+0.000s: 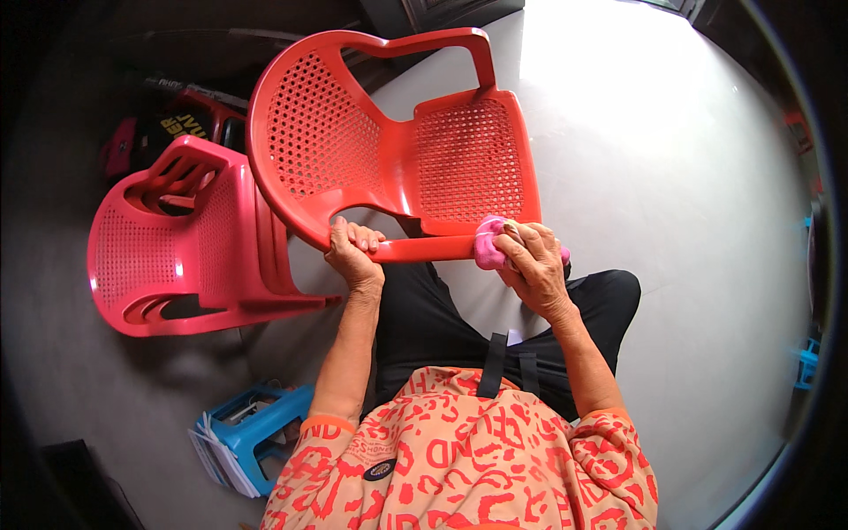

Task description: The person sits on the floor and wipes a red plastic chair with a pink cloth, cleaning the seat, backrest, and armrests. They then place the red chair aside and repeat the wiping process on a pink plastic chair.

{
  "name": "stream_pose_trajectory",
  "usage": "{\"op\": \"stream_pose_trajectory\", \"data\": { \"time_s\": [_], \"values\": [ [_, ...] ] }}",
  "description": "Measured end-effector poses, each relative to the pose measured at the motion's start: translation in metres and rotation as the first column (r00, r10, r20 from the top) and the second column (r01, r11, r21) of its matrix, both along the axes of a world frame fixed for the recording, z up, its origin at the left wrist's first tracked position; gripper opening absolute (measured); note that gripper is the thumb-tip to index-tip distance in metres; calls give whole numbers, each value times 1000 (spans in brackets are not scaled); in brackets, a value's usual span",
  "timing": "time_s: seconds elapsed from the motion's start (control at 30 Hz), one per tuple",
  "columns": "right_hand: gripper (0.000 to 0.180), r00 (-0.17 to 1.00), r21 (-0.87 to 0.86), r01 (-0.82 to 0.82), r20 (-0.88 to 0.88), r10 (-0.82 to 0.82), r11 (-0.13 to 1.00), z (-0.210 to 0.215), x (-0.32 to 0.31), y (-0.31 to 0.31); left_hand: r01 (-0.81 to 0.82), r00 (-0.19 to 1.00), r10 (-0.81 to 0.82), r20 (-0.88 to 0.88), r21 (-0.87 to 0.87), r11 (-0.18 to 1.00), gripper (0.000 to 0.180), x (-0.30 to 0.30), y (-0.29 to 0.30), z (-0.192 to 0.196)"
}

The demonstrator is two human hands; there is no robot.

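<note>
A red plastic armchair (473, 163) with a perforated seat and back stands in front of me, its backrest toward the left. My left hand (355, 253) is closed around its near armrest, close to where the arm meets the backrest. Farther right along the same armrest, my right hand (534, 265) presses a pink cloth (491, 242) against the front bend of the arm. The fingers curl over the cloth and partly hide it.
Pink stacked plastic chairs (168, 252) stand close on the left. Behind them are dark and red items (181, 124). A blue plastic stool (261, 433) with papers (221, 455) sits at the lower left. The pale floor (698, 238) stretches to the right, brightly lit at the far side.
</note>
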State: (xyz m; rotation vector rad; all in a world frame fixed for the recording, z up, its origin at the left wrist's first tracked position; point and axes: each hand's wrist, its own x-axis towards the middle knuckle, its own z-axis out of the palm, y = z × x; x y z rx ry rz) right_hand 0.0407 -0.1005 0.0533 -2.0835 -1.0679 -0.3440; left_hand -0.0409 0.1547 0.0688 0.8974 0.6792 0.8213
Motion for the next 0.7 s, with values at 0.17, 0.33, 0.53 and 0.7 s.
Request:
{"op": "stream_pose_trajectory", "data": {
  "time_s": [0.17, 0.33, 0.53, 0.7],
  "values": [
    [31, 980, -118, 77, 194, -54, 990, 9, -13, 35, -24, 1000, 24, -17, 33, 999, 37, 1, -4, 4],
    [30, 980, -160, -75, 173, 102, 984, 12, -27, 89, -10, 1000, 10, -3, 11, 1000, 38, 0, -3, 3],
    [34, 976, -168, -141, 142, 166, 976, 14, -32, 101, -6, 1000, 6, 21, 0, 1000, 35, -1, -2, 1],
    [36, 970, -188, -71, 214, 112, 980, 12, -9, 40, 1, 1000, 0, -9, 59, 998, 36, -1, -2, 1]
  ]
}}
